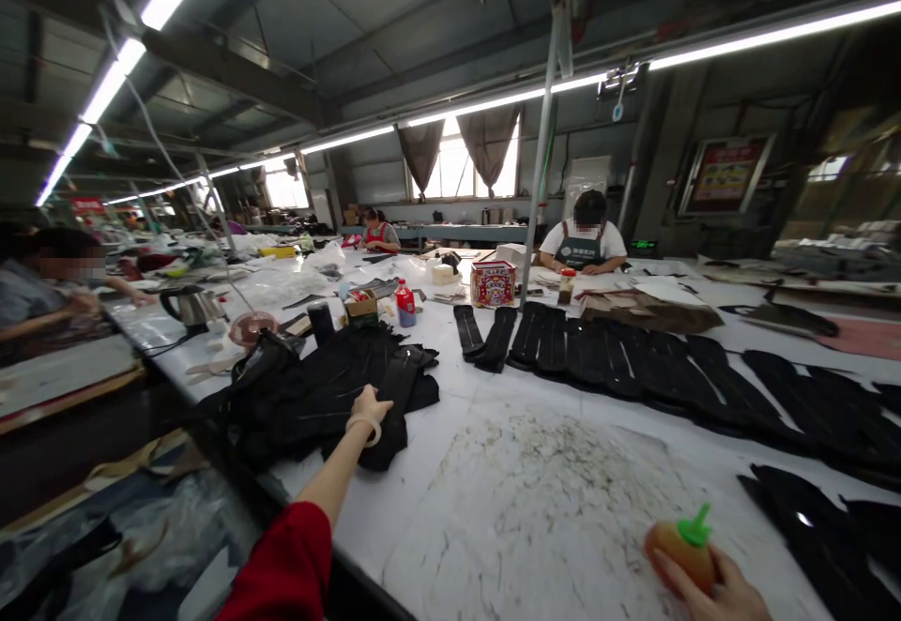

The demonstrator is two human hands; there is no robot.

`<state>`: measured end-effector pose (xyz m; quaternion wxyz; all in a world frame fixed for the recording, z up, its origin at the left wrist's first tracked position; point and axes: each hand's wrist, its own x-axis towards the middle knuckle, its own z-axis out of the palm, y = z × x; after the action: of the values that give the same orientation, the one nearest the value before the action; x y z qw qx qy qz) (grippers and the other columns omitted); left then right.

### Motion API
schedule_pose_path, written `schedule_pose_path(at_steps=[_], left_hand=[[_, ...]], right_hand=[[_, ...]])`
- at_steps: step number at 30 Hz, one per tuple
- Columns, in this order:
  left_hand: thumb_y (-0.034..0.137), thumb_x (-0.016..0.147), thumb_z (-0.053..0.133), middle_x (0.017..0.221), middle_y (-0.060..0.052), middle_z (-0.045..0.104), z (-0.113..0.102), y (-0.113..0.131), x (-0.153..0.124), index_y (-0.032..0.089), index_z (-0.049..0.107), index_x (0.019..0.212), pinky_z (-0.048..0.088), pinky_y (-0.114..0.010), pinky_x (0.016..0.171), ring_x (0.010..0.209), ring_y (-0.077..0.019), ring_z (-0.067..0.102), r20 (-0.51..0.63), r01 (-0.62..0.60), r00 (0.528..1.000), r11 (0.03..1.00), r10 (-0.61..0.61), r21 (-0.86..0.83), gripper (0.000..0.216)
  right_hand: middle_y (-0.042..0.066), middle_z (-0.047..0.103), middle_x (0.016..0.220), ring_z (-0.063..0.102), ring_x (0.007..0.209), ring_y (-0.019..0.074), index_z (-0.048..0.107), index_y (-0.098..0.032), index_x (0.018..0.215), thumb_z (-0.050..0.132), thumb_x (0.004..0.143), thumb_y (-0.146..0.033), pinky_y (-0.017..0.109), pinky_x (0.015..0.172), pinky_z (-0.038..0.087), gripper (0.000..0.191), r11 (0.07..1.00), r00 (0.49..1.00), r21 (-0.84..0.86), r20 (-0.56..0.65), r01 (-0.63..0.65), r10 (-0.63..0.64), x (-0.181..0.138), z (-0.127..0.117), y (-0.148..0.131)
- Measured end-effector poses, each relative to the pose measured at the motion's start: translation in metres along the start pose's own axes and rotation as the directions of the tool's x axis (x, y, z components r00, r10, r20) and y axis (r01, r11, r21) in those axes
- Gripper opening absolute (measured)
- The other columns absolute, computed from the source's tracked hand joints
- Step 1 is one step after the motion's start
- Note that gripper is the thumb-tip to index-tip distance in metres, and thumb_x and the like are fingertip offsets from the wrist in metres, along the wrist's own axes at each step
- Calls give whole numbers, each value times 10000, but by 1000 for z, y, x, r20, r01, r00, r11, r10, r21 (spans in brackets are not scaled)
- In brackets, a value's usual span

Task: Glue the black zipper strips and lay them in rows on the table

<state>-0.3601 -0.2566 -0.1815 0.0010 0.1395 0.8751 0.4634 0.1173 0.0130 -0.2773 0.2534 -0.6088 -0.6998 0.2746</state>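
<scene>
We find flat black strips point(633, 358) rowed on the white surface point(535, 471), a black fabric heap point(302, 396) remaining under our left grip point(370, 407), closure unclear, while our right grip point(718, 593) clasps an orange green-capped bottle point(679, 551).

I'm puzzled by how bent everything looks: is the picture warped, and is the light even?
Head view: warped, yes, the ceiling tubes bow toward the edges; the windows are blown out white, while the white table is evenly lit with faint shadows; the right hand and its orange bottle in the corner look stretched.
</scene>
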Motion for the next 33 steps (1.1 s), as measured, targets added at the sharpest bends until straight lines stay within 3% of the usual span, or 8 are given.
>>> schedule_pose_path(at_steps=[6, 12, 14, 17, 20, 23, 30, 33], left_hand=[[245, 769, 750, 972, -45, 671, 2, 43, -39, 145, 628, 956, 512, -389, 875, 982, -237, 632, 52, -149, 984, 938, 173, -312, 244], [384, 794, 676, 897, -78, 733, 52, 76, -156, 176, 561, 1014, 564, -369, 736, 785, -231, 704, 260, -20, 939, 788, 227, -616, 323], [368, 775, 706, 912, -114, 746, 74, 79, -199, 150, 577, 1048, 574, -370, 728, 778, -246, 718, 475, 277, 864, 630, 166, -725, 372], [238, 746, 742, 848, -118, 759, 101, 77, -248, 117, 636, 989, 577, -342, 741, 755, -245, 727, 761, 704, 649, 376, 5, -603, 291], [179, 805, 664, 747, -133, 754, 114, 71, -274, 88, 661, 911, 584, -369, 718, 677, -256, 726, 883, 840, 459, 371, -98, -395, 141], [177, 841, 626, 811, -148, 765, 114, 69, -283, 89, 663, 958, 586, -403, 752, 727, -275, 736, 939, 888, 328, 374, -105, -268, 151], [125, 818, 664, 906, -125, 768, 99, 86, -294, 108, 668, 992, 584, -332, 751, 741, -228, 734, 921, 833, 389, 433, -18, -344, 175], [137, 855, 615, 896, -145, 767, 103, 91, -301, 74, 684, 966, 583, -328, 755, 745, -228, 733, 951, 872, 306, 411, -33, -266, 145]], right_hand=[[186, 724, 900, 683, 894, 429, 611, -149, 1152, 517, 618, -725, 513, 781, 535, 791, 998, 999, -17, 1, 53, -53, 4, -6, 8], [234, 586, 1270, 557, 1169, 442, 463, -99, 1344, 610, 546, -706, 574, 977, 437, 1013, 984, 992, 176, -126, 22, 1, -26, -5, 3], [207, 535, 1347, 557, 1184, 407, 416, -141, 1389, 637, 583, -696, 538, 978, 458, 1003, 935, 984, 354, -176, 27, 38, -55, -9, -7], [201, 475, 1416, 632, 1096, 340, 281, -208, 1470, 670, 689, -620, 476, 899, 533, 964, 763, 1000, 647, -6, 0, 5, -104, -14, -20], [197, 430, 1473, 675, 1040, 315, 344, -260, 1462, 687, 772, -499, 472, 864, 562, 807, 664, 947, 747, 234, -30, -221, -145, -20, -26], [154, 406, 1509, 482, 1300, 398, 503, -283, 1384, 850, 617, -346, 541, 963, 505, 844, 729, 821, 663, 316, 168, -476, -173, -32, -32], [150, 447, 1480, 477, 1324, 326, 620, -217, 1255, 735, 699, -98, 502, 1071, 442, 581, 749, 748, 324, 156, 578, -645, -189, -60, -48], [137, 475, 1461, 416, 1356, 356, 597, -231, 1277, 747, 701, -148, 585, 1103, 366, 601, 652, 644, 164, 106, 740, -758, -187, -63, -45]])
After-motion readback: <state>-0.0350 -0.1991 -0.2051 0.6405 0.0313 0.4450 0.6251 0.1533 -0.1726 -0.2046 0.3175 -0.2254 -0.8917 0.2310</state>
